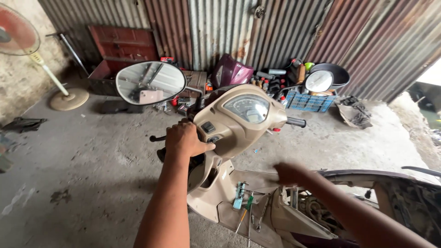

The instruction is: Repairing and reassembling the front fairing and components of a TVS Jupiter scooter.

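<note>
The beige scooter (239, 138) stands on the concrete floor (92, 156), handlebar turned. The left hand (185, 139) clenches its left grip, steadying it. The right hand (288, 173), blurred, hovers over the footboard tools (248, 209); whether it grips anything, I cannot tell.

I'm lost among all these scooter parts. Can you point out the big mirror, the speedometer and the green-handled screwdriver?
big mirror (150, 83): head view, middle of the glass.
speedometer (246, 108): head view, centre of the dial cover.
green-handled screwdriver (249, 202): head view, on the handle.

A beige scooter (239, 138) is standing on the concrete floor (92, 156); a pedestal fan (27, 50) and blue crate (308, 103) are sitting along its far edge.
</note>
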